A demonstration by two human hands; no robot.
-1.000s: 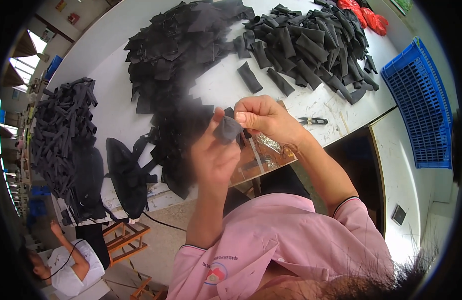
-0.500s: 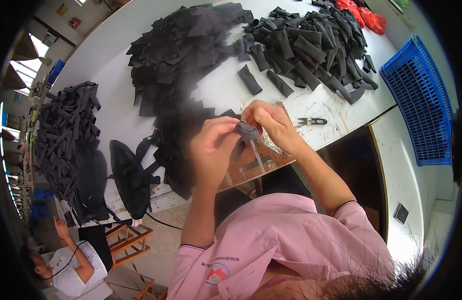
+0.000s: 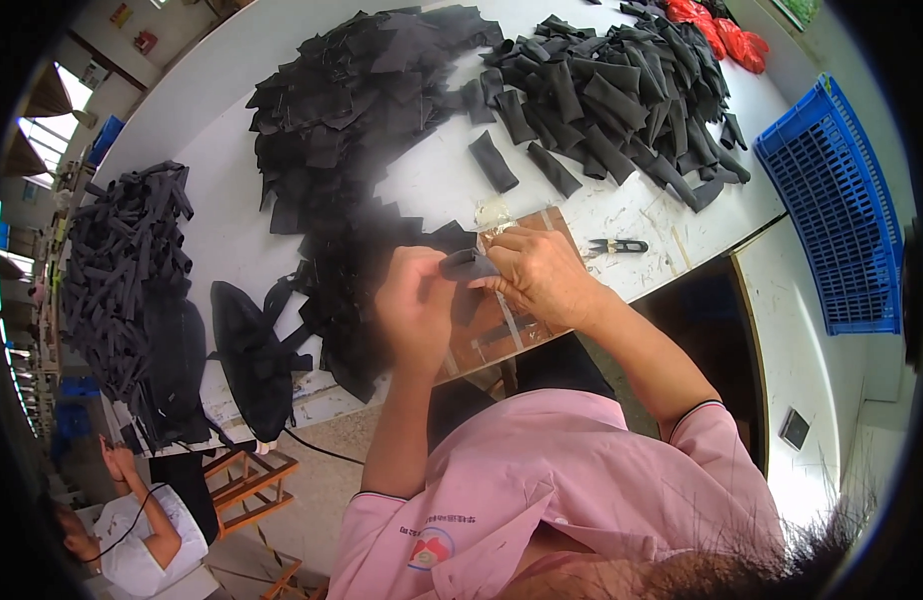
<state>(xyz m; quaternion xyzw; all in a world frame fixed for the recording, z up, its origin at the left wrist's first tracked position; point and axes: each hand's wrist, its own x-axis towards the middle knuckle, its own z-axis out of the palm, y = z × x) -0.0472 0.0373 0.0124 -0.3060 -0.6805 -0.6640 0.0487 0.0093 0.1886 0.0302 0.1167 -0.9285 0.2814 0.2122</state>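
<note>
Cloth work: I seem to be partway through shaping one small dark cloth piece (image 3: 470,264) with my fingertips — folding or turning it, I cannot tell which.
Next grip: as I judge it, this calls for a steady pinch on both sides and small finger moves, since the cloth looks soft and gives easily.
Left hand: my left hand (image 3: 412,300) is curled in, fingers closed on the piece's left end; the tips are partly hidden and blurred.
Right hand: my right hand (image 3: 544,272) pinches the right end between thumb and bent fingers.
Both hands: close together, with only the cloth between them.
Cloth's place: held up over the brown board (image 3: 554,222) at the near edge of the worktop (image 3: 422,185) — flat dark pieces (image 3: 342,110) heaped beyond my left hand, rolled tubes (image 3: 622,90) piled farther right.
Snips: the snips (image 3: 620,246) lie just beyond my right hand, untouched.
</note>
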